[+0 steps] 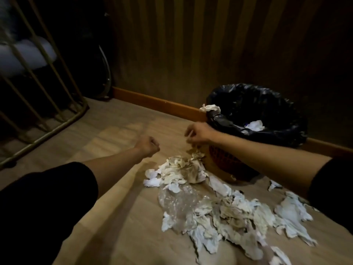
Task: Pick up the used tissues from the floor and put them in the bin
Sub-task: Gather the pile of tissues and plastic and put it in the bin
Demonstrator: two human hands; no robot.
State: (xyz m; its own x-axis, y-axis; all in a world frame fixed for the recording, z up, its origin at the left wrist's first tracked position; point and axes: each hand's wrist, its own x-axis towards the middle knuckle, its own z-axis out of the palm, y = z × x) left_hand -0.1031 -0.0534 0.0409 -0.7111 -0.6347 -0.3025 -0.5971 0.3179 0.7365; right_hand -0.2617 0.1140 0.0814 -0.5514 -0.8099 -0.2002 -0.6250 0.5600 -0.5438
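Note:
Several crumpled, stained used tissues (225,213) lie spread over the wooden floor in front of me, with a heap (183,169) at the foot of the bin. The bin (256,119) is a red basket lined with a black bag; one tissue (255,125) lies inside and another (210,108) hangs on its left rim. My right hand (198,132) is just left of the bin, fingers pinched on a tissue (194,150) that dangles down to the heap. My left hand (149,145) hovers above the floor in a closed fist with nothing visible in it.
A crinkled clear plastic wrapper (177,201) lies among the tissues. A metal-barred frame (47,104) stands at the left. The dark panelled wall with a wooden skirting board (158,101) runs behind the bin. Bare floor (114,131) stretches to the left of the pile.

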